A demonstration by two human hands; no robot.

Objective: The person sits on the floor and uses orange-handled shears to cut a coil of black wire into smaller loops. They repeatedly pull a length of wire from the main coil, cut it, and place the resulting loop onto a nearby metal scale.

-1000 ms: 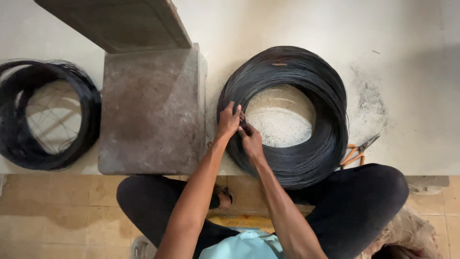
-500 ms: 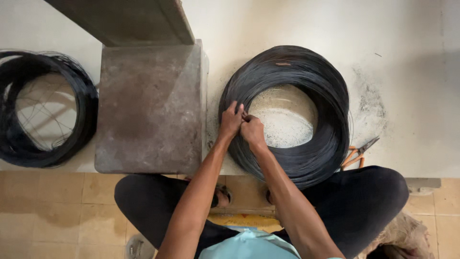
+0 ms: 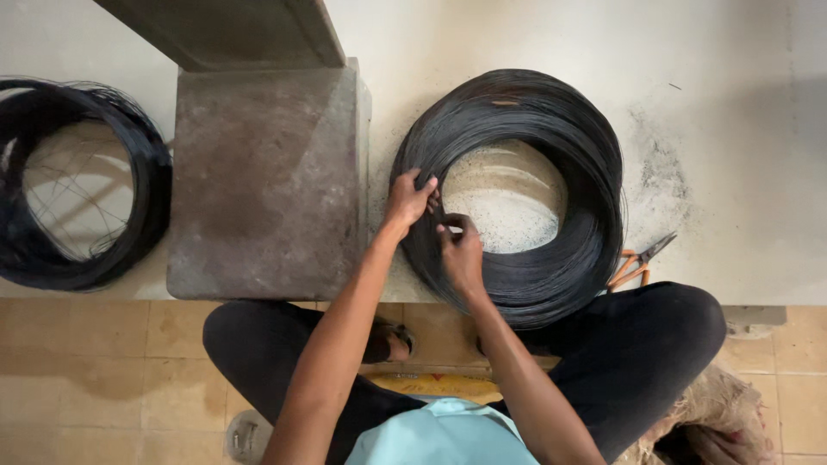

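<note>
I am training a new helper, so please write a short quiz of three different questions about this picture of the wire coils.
1. True or false: both hands touch the large black wire coil.
2. What lies at the right side of this coil? A) orange-handled cutters B) a hammer C) a brush
3. What stands between the two coils?

Key
1. True: the left hand and the right hand are on its inner left edge.
2. A, the orange-handled cutters.
3. A grey stone block; the smaller coil is left of it.
</note>
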